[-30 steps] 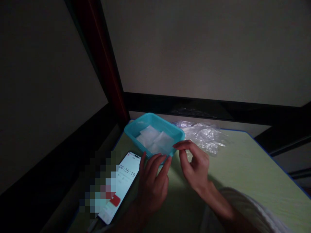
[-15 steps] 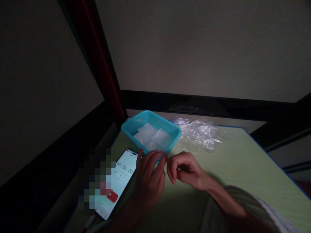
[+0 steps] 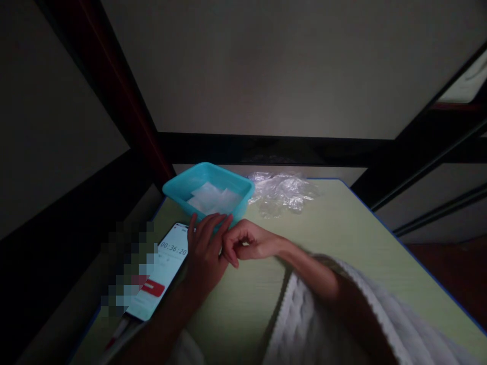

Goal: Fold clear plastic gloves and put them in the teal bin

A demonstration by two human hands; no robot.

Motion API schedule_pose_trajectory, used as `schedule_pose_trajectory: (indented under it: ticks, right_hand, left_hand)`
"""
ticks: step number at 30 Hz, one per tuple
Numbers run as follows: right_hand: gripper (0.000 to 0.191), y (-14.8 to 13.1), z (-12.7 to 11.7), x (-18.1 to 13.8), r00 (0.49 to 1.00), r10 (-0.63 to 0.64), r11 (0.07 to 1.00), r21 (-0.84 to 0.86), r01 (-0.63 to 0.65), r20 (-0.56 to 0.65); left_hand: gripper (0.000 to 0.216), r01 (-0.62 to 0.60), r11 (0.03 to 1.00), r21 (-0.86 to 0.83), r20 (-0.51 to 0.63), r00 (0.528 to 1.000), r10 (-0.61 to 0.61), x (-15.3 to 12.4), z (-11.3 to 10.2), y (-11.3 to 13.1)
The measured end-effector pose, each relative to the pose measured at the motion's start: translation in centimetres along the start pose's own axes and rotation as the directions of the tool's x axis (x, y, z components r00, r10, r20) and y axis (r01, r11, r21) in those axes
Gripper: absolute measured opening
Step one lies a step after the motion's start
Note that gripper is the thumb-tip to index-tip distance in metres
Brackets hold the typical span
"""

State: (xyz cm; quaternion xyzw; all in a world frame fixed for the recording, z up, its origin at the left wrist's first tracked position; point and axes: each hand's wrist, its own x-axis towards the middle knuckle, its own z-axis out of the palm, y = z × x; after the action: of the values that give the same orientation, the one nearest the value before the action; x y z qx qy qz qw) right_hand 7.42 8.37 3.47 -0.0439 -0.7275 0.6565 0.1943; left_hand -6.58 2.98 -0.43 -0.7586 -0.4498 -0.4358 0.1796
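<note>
My left hand lies by the near side of a turquoise plastic basket, its fingers stretched out and spread, with nothing seen in them. My right hand is bent at the wrist beside it, the fingers loosely curled down and closed; no object shows in them. Its fingertips meet or overlap the edge of my left hand; I cannot tell how firmly. Inside the basket lie several white, flat packets. To the left of my left hand rests a phone with a timer on its screen.
Crumpled clear plastic bags lie behind my right hand, next to the basket. The pale green table has a blue edge and stands against a wall. A cable runs from the phone's lower end.
The whole view has shifted, so the table, basket and phone appear farther left and slightly higher. Both hands keep nearly the same pose by the basket; the phone still reads 00:36:20.
</note>
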Motion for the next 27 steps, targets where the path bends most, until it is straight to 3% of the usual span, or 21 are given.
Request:
schedule_pose_trajectory:
  ticks: [4, 7, 11, 15, 18, 23, 27]
  right_hand:
    - [0.011, 1.0, 0.2, -0.4, 0.999, 0.01, 0.999, -0.034, -0.011, -0.051]
    - [0.008, 1.8, 0.6, -1.1, 0.982, 0.016, 0.992, -0.116, -0.038, -0.186]
    - [0.008, 2.9, 1.2, -2.7, 0.872, 0.001, 0.935, -0.31, -0.175, -0.489]
    - [0.016, 3.1, 0.4, -5.6, 0.7, -0.082, 0.757, -0.501, -0.42, -0.71]
    - [0.022, 2.7, -1.2, -7.5, 0.628, -0.148, 0.563, -0.587, -0.582, -0.764]
    - [0.032, 2.7, -2.9, -8.6, 0.627, -0.084, 0.287, -0.621, -0.729, -0.775]
    - [0.038, 2.8, -2.6, -8.4, 0.65, -0.01, 0.146, -0.644, -0.751, -0.76]
  left_hand:
    - [0.029, -0.052, 0.998, 0.025, -0.014, 0.999, 0.053, 0.0, 0.1, -0.3]
    - [0.034, -0.044, 0.998, 0.05, -0.008, 0.999, 0.044, 0.0, 0.1, -0.1]
    - [0.044, -0.042, 0.997, 0.066, -0.062, 0.997, 0.046, 0.2, -0.1, 0.7]
    - [0.051, -0.109, 0.993, 0.054, -0.136, 0.984, 0.115, 0.2, -0.5, 1.6]
    - [0.049, -0.181, 0.983, 0.042, -0.16, 0.97, 0.185, 0.0, -0.6, 2.1]
    - [0.039, -0.266, 0.964, 0.006, -0.104, 0.958, 0.265, -0.4, -0.4, 2.7]
    - [0.029, -0.332, 0.943, -0.027, 0.001, 0.943, 0.332, -0.3, 0.1, 2.9]
